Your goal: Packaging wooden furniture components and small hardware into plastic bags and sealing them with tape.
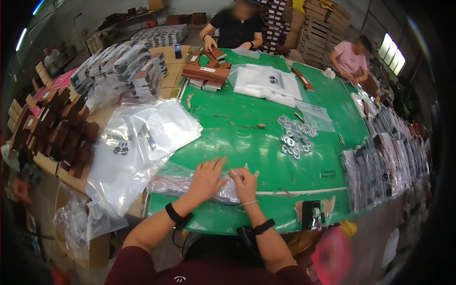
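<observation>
A long flat item in a clear plastic bag [166,185] lies across the near edge of the green table. My left hand [207,179] rests on the bag with its fingers stretched out and nothing gripped. At the bag's right end, my right hand [244,184] has its fingers curled and pinched on the plastic. The wrapped item's colour is hard to make out through the shiny film. Close by on the left is a stack of large clear plastic bags [175,124]. Beyond my hands sits a pile of silvery metal rings [295,137].
Wrapped packages stand in a row [380,171] at the right edge. Brown boards [61,126] and more wrapped packs [118,64] are stacked left. A phone [310,213] lies near right. Across the table, one person [236,26] handles brown pieces; another person [350,59] works far right.
</observation>
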### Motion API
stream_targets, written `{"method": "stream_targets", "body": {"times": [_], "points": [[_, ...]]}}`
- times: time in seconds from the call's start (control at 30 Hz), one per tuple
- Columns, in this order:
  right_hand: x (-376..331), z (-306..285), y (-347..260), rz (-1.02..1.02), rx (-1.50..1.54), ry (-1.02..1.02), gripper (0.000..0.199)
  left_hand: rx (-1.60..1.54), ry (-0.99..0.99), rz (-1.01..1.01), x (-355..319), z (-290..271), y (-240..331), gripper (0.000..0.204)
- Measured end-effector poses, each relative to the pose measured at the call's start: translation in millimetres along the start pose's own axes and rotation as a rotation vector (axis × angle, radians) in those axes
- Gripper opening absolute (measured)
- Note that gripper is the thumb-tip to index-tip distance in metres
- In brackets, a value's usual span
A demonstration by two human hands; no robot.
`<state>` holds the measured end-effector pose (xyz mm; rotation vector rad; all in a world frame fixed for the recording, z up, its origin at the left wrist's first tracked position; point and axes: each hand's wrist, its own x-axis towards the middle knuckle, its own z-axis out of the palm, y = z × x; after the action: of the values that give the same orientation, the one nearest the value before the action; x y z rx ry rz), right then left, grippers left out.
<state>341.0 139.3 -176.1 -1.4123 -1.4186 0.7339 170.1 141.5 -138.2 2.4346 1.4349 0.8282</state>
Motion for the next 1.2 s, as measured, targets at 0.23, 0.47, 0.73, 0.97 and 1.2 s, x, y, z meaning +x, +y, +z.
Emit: {"method": "stream_targets", "body": {"times": [0.23, 0.47, 0.73, 0.97, 1.2], "points": [[-3.6, 5.8, -7.7, 0.036, 0.109, 0.005, 0.022, -0.227, -0.114, -0.121, 7.5, -1.9, -13.3, 0.023], [-0.7, 10.7, 6.1, 0.036, 0.190, 0.014, 0.026, -0.308, -0.057, -0.167, 6.8, 3.3, -12.8, 0.021], [11.9, -2.0, 28.0, 0.155, 0.157, -0.059, 0.034, -0.261, -0.129, -0.233, 16.8, 13.7, -6.4, 0.026], [9.2, 39.4, 12.1, -0.010, -0.113, 0.051, 0.043, -0.167, -0.140, -0.310, 3.5, -2.9, -32.2, 0.027], [11.4, 27.0, 26.4, -0.056, -0.115, 0.144, 0.035, -0.204, -0.083, -0.232, 11.2, 19.7, -31.6, 0.029]]}}
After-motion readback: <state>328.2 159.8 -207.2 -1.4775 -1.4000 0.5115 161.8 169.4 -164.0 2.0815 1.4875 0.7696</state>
